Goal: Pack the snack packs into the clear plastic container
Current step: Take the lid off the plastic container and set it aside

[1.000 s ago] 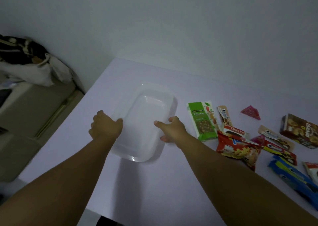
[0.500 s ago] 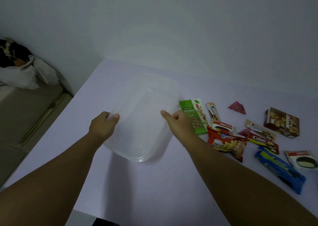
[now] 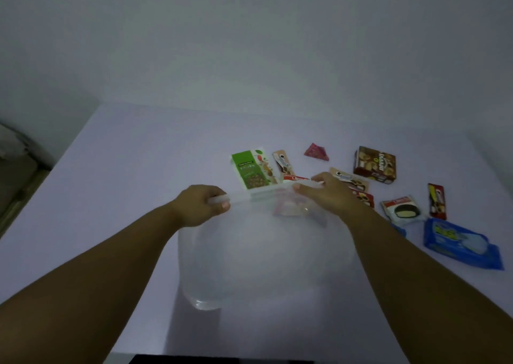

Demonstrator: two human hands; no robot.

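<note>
The clear plastic container (image 3: 249,258) is lifted off the white table and tilted toward me, its far rim up and its near end low. My left hand (image 3: 201,204) grips the far rim on the left. My right hand (image 3: 324,194) grips the same rim on the right. Snack packs lie beyond and to the right: a green nut pack (image 3: 254,170), a brown biscuit box (image 3: 374,165), a blue pack (image 3: 460,243), a white pie pack (image 3: 402,211), a small red triangle pack (image 3: 316,152). A red pack shows blurred through the container wall.
The white table (image 3: 125,169) meets a plain wall at the back. Its left edge drops to a dim floor area (image 3: 16,175). A thin dark wafer bar (image 3: 437,201) lies at the far right among the snacks.
Both hands have lifted the container off the table, turned it crosswise and brought it toward me and to the right. My view has swung right.
</note>
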